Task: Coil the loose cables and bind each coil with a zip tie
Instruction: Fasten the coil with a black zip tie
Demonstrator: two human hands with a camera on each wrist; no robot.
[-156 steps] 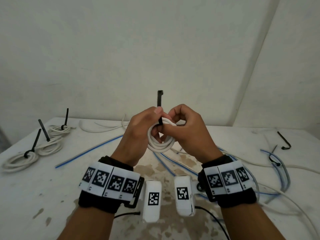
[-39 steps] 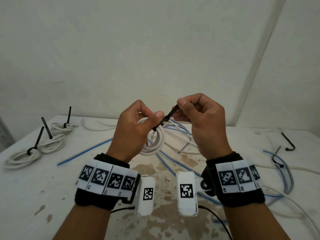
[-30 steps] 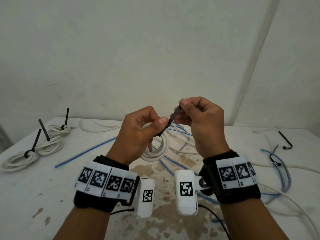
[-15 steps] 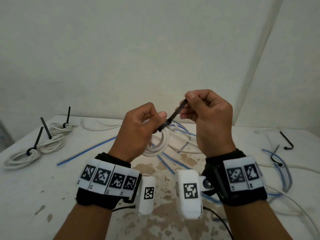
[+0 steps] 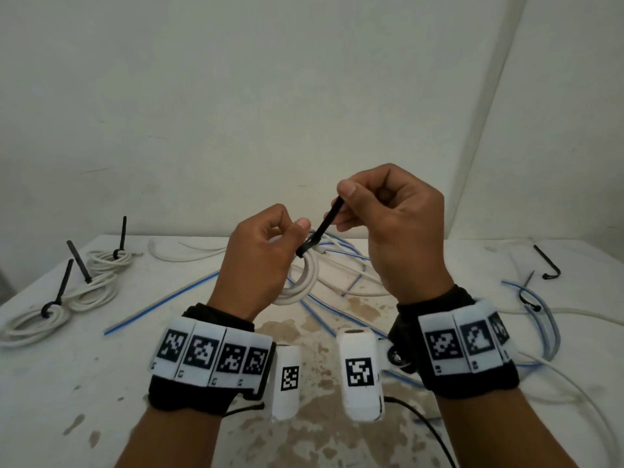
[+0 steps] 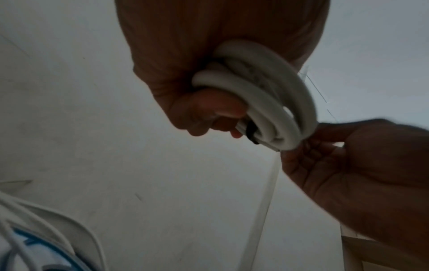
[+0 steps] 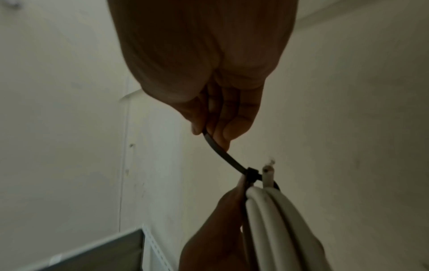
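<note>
Head view: the right hand has drawn the zip tie tail farther up and away than a second ago, while the left hand grips the white coil above the bench. Left wrist view: fingers curl round the coil's loops. Right wrist view: the pinched tail runs taut to the tie's head against the coil, so this bind looks nearly cinched.

The right hand pinches the tail of a thin black plastic zip tie between thumb and fingertips. The tie's head sits against a coil of thick white round cable, held from below by the left hand. One cut cable end projects upward beside the head.
</note>
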